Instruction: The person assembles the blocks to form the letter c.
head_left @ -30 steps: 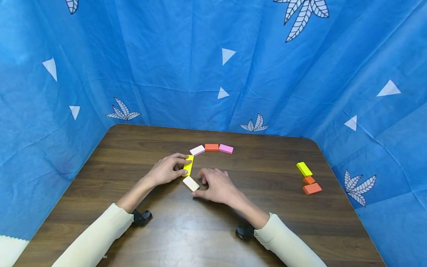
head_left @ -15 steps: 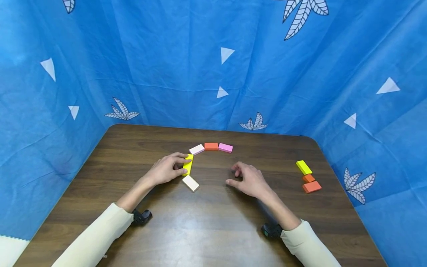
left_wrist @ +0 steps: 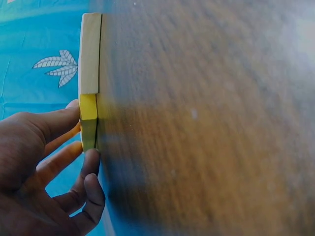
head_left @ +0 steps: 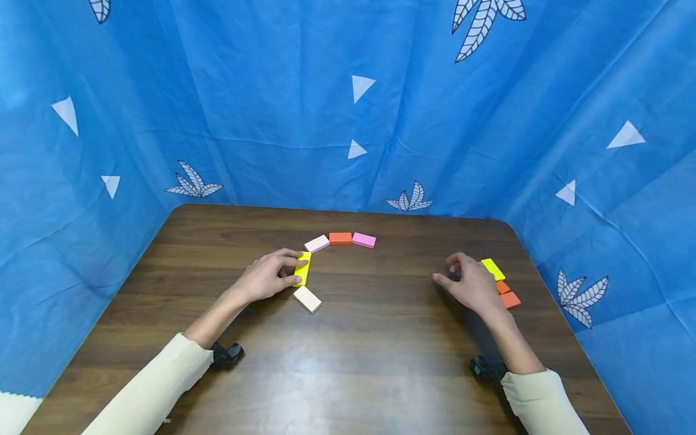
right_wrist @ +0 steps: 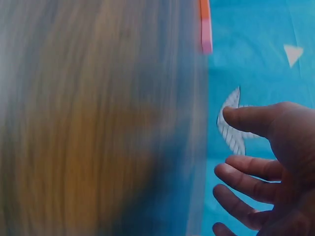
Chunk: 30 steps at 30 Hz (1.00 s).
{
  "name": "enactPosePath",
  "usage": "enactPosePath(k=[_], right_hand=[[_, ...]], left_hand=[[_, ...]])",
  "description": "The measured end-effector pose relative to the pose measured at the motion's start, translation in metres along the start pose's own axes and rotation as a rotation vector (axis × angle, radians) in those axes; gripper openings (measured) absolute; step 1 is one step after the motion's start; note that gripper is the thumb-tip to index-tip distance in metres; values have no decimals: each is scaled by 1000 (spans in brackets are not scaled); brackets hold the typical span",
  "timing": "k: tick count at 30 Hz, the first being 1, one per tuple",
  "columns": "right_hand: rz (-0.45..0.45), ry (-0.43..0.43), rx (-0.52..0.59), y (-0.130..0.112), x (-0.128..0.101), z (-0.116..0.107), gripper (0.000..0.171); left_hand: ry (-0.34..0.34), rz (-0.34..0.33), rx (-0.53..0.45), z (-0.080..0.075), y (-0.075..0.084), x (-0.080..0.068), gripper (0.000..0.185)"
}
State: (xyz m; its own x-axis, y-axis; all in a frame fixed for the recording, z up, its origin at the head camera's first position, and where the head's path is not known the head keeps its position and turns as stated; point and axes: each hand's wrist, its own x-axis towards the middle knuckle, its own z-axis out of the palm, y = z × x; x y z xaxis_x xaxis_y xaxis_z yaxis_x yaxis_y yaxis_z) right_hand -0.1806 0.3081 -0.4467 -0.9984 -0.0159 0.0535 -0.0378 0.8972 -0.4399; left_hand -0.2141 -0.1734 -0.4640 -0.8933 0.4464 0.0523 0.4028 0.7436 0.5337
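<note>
Pinching the yellow block (head_left: 303,268), the left hand (head_left: 266,277) grips while the right hand (head_left: 472,284) hovers, fingers loose.

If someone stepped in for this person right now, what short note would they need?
Left hand: holds the yellow block in the curved row.
Right hand: holds nothing, above the spare pile at the table's right.
Done: five blocks laid end to end in an arc, from the cream block round to the pink block.
Left: the pile's yellow and two orange blocks, probably next for the row.
</note>
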Motion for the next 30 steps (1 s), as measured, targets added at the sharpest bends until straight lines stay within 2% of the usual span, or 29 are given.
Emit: enactPosePath(k=[8, 16, 22, 30], right_hand=[[122, 62, 1, 40, -5, -18, 57], [222, 67, -36, 71, -4, -28, 70], [271, 55, -43, 80, -5, -28, 80], [287, 65, -54, 85, -3, -28, 67]], left_hand=[[-11, -8, -5, 1, -1, 0, 45], [-7, 4, 5, 0, 0, 0, 45], [-1, 2, 12, -1, 1, 0, 45], [1, 0, 12, 0, 1, -1, 45]])
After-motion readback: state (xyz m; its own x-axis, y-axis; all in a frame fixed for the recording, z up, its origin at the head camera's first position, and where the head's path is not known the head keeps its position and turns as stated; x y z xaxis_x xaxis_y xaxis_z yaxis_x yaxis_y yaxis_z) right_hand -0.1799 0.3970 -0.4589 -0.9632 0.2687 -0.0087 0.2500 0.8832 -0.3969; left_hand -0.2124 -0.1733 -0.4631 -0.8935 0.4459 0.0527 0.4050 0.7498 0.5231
